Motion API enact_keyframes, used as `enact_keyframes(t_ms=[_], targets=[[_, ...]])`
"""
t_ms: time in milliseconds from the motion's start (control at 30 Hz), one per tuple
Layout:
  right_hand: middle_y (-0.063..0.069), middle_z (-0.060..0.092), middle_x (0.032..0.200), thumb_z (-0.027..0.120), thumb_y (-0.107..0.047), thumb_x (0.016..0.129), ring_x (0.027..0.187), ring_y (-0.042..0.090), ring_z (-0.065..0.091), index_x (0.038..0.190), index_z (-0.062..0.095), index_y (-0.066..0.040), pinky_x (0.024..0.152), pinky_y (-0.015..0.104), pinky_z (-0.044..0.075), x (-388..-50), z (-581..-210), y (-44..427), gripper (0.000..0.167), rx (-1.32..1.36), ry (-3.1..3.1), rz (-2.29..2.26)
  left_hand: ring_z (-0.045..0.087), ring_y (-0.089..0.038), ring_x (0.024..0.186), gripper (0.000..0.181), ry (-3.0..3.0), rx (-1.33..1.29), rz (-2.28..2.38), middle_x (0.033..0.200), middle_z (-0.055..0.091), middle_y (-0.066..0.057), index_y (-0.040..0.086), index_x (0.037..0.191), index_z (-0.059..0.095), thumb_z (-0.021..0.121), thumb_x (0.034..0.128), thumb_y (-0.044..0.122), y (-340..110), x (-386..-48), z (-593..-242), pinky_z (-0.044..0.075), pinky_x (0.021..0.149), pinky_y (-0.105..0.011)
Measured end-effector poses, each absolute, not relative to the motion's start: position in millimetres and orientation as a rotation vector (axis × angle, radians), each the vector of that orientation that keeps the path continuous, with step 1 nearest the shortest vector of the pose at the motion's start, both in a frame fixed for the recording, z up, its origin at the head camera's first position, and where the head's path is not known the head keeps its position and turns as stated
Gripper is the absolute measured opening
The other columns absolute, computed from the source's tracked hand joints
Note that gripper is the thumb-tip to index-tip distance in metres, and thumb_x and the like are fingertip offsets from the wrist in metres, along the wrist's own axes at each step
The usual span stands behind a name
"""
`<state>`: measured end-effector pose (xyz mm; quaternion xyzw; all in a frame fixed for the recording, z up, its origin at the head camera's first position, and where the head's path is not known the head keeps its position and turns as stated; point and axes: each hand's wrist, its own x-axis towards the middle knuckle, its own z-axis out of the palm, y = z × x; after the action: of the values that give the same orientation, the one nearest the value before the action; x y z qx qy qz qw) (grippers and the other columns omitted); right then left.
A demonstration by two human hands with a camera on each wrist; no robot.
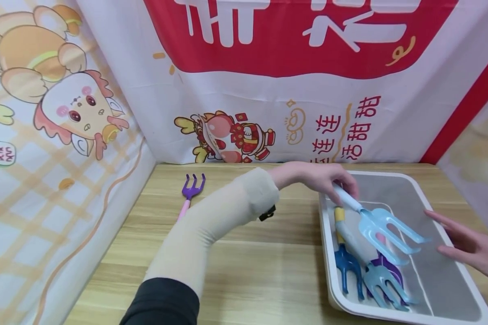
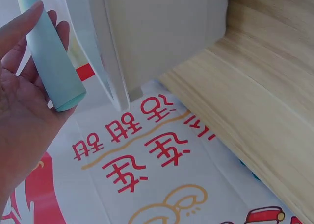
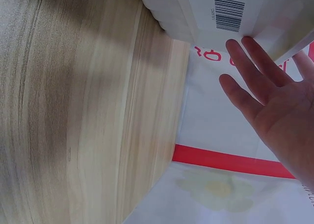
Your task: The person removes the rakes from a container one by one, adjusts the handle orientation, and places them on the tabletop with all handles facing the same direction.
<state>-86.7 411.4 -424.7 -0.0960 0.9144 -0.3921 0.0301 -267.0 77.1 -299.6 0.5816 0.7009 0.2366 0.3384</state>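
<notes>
My left hand [image 1: 327, 177] grips the pale blue handle of a hand fork [image 1: 376, 221]. The fork is above the left part of a grey-white plastic bin [image 1: 390, 175], its tines pointing right and toward me. In the left wrist view, fingers and thumb wrap the handle [image 2: 54, 62]. My right hand [image 1: 471, 248] is at the bin's right rim, fingers extended; the right wrist view shows its fingertips at the outer wall beside a barcode label [image 3: 229, 14]. Inside the bin lie a dark blue fork [image 1: 348, 262] with a yellow-ended handle, a dusty blue fork [image 1: 380, 275] and a partly covered purple tool [image 1: 393, 271].
A purple hand fork [image 1: 192, 191] with a pink handle lies on the wooden table [image 1: 264, 271] at the left, partly hidden by my left forearm. Printed cloth [image 1: 244, 95] hangs along the back and both sides. A small black object [image 1: 267, 213] shows under my left wrist.
</notes>
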Motion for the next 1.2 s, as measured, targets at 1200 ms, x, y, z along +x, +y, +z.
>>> enact_keyframes(t_ms=[1200], targets=[[-0.007, 0.052, 0.123, 0.066, -0.004, 0.090, 0.086, -0.011, 0.053, 0.157, 0.014, -0.028, 0.060, 0.037, 0.058, -91.9, -428.1, 412.5, 0.088, -0.267, 2.805, -1.158, 0.060, -0.017, 0.095, 0.023, 2.209, 1.084, 1.072, 0.103, 0.066, 0.001, 0.010, 0.113, 0.064, 0.068, 0.0904, 0.009, -127.6, -244.4, -354.4, 0.049, 0.086, -0.033]])
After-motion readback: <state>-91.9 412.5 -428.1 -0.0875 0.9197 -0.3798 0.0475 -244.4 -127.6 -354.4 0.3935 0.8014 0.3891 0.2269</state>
